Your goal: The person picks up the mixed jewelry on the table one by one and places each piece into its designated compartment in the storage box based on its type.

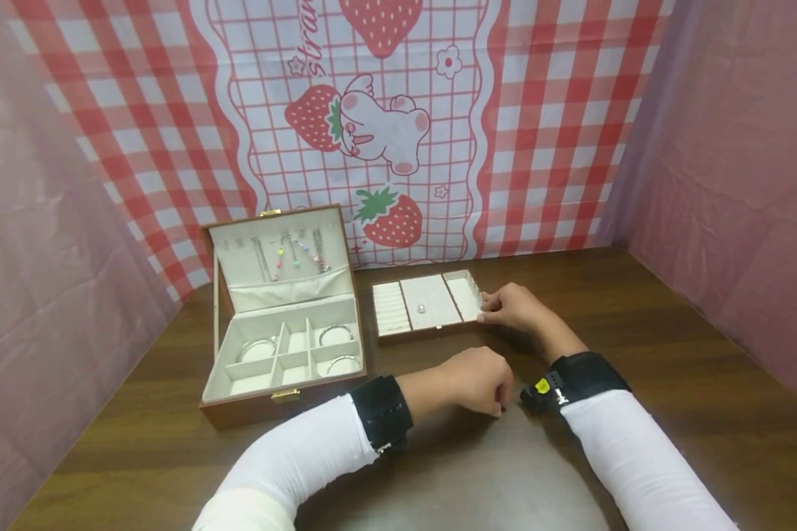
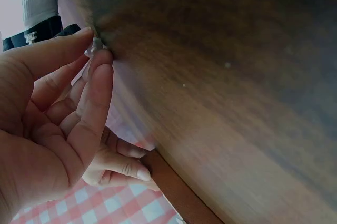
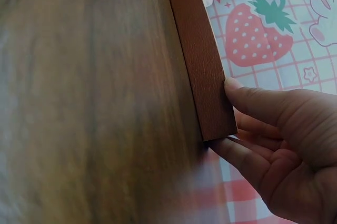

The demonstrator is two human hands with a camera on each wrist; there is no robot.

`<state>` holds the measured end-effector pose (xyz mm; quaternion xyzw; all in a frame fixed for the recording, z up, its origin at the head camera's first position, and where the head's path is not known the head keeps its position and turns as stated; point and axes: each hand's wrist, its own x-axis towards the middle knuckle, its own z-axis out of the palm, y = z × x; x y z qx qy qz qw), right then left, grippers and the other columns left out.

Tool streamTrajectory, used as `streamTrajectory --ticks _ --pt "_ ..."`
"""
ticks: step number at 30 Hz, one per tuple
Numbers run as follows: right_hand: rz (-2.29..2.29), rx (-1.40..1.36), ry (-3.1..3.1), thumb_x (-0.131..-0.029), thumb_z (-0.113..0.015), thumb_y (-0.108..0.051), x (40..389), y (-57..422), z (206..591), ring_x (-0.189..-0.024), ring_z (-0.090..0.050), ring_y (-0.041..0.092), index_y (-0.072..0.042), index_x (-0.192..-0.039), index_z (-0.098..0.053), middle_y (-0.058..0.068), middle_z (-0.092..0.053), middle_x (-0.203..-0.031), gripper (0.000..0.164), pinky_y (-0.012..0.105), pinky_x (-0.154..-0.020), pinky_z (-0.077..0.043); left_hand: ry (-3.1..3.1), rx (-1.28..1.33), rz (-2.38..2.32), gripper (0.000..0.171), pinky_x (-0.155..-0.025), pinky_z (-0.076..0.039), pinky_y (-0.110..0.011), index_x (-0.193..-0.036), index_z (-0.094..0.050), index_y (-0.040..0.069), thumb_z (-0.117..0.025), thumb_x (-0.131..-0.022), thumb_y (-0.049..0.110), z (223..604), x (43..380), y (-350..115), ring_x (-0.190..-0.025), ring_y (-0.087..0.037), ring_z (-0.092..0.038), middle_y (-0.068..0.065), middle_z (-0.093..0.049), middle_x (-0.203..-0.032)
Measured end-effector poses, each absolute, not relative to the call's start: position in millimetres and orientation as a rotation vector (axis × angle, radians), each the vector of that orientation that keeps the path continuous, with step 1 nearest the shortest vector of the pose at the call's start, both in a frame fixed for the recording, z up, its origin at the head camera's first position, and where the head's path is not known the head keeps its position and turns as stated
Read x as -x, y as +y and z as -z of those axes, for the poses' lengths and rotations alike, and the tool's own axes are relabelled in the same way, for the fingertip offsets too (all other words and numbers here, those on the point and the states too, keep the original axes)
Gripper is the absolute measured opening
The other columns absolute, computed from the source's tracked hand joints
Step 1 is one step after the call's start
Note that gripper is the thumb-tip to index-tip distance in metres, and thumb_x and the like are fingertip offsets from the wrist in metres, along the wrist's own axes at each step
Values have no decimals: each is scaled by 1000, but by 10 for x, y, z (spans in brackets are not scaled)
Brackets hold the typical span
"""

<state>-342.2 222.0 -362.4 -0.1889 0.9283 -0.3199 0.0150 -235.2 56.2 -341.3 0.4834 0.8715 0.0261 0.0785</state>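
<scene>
My left hand is over the table, in front of the tray. In the left wrist view its thumb and forefinger pinch a small, shiny, silvery piece of jewelry; its exact kind is unclear. My right hand grips the right end of a brown jewelry tray. The right wrist view shows the thumb at the tray's upper edge and a finger under its corner. White lining fills the tray's three sections: ring rolls at left, a flat middle with a small round silvery piece, and an open compartment at right.
Left of the tray stands an open jewelry box. Necklaces and beaded chains hang inside its lid, and bracelets lie in some compartments. A red-checked strawberry cloth hangs behind the wooden table, with pink curtains at the sides.
</scene>
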Motion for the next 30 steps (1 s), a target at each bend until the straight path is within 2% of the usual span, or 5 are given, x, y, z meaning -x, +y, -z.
streamTrajectory --ticks 6,17,26,30 --pt "970 595 2893 -86 -74 -11 3425 2209 3620 -122 -51 42 8 -108 -70 26 -53 -130 30 47 -95 -48 2610 -1474 -77 6 -61 -44 -13 -79 -75 20 -81 -79 19 3390 2374 520 -67 0 -56 15 -62 -69" --pt "1002 605 2876 -86 -74 -9 3421 2221 3633 -123 -51 40 6 -105 -72 26 -54 -129 24 46 -93 -50 2688 -1424 -150 7 -67 -46 -13 -86 -79 19 -78 -80 17 3163 2566 291 -72 1 -59 14 -68 -75" --pt "955 584 2897 -85 -76 -14 3452 2226 3630 -121 -53 41 6 -109 -70 25 -54 -129 32 49 -100 -44 2795 -1268 -306 10 -75 -48 -17 -89 -80 16 -77 -80 14 2934 2763 106 -82 -4 -63 10 -72 -80" --pt "966 558 2886 -86 -76 -14 3450 2220 3620 -123 -52 40 6 -110 -70 24 -54 -130 32 49 -101 -43 2837 -1223 -366 8 -75 -48 -19 -87 -79 16 -78 -79 14 2881 2860 27 -80 -6 -63 8 -72 -79"
